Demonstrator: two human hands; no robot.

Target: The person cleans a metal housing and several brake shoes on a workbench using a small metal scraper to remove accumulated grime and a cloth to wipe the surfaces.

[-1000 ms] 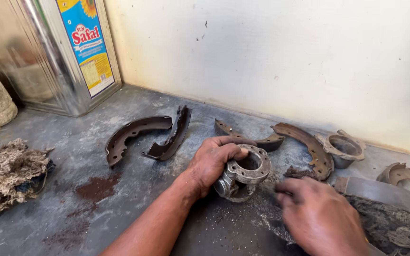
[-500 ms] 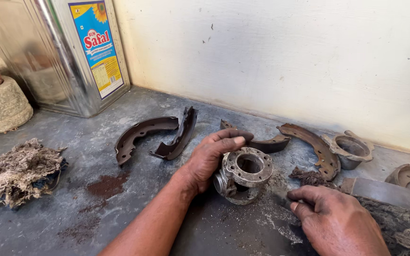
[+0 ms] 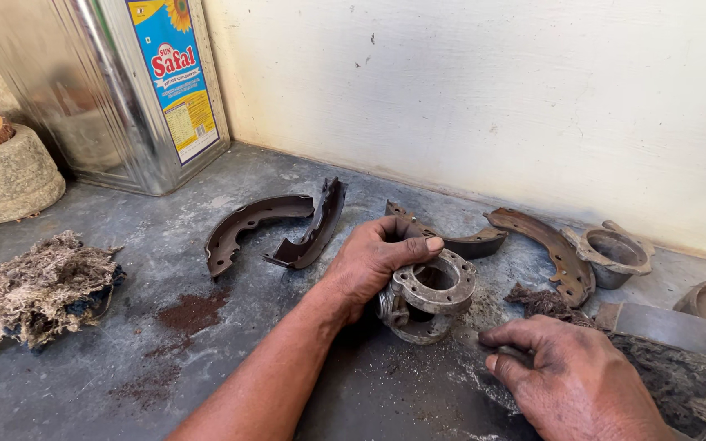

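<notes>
Grey, gritty counter (image 3: 165, 245) against a scuffed cream wall (image 3: 492, 98), rust dust and metal filings scattered across it. The left hand (image 3: 373, 261) reaches in from the lower middle, forearm angled up and to the right, wrist low, knuckles up. It wraps the hub (image 3: 428, 296), a round, pitted grey casting with a wide centre bore and a ring of small bolt holes in its flange, tilted so the bore faces up and to the right; it sits mid-counter, just right of centre, its lower edge resting on the surface. Fingers curled over the far rim, thumb laid along the top of the flange, a firm clasp. The right hand (image 3: 574, 380) lies low at the bottom right, palm down, back to the camera, near the hub but not touching it. Its fingers are bent and drawn together with the tips pressed on the dusty counter; whether they pinch anything I cannot tell. Behind the hub, curved rusty brake shoes: a dark pair (image 3: 275, 229) on the left, one leaning on edge against the other, and browner ones (image 3: 549, 249) on the right. Beside those, a dull metal cup (image 3: 612, 255). Far left, a frayed wad of fibre (image 3: 38, 286); back corner, a shiny square tin (image 3: 108, 90) with a bright label.
</notes>
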